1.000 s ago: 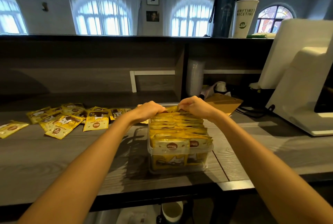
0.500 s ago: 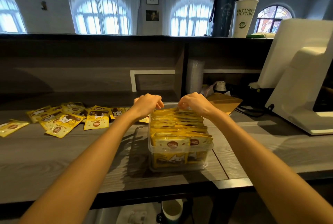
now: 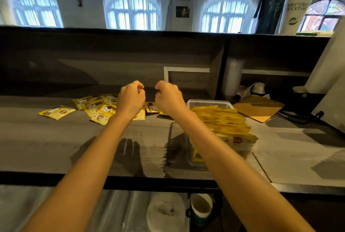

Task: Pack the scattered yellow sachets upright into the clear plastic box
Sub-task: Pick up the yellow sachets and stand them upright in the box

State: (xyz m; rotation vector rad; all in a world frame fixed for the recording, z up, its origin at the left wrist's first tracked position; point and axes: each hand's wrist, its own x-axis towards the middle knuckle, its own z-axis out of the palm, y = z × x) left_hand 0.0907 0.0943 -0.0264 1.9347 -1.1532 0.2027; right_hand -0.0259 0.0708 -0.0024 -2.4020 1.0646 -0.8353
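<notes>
Up above the tabletop (image 3: 56, 138): left hand (image 3: 130, 99) and right hand (image 3: 169, 99), close together, fingers curled in, nothing held. Just right of the right arm, clear plastic box (image 3: 209, 102) full of yellow sachets (image 3: 224, 119) standing up. Loose sachets (image 3: 97, 110) flat on the left, past the left hand.

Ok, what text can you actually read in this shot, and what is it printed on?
"ANYTIME" over "NICETIME": on the white cup on the top shelf, slightly blurred, with a green logo below.
loose yellow sachets on the counter: red and brown print, too blurred to read.
packed sachets in the clear plastic box: a round red logo, lettering unreadable.
Nothing else is legible.
</notes>
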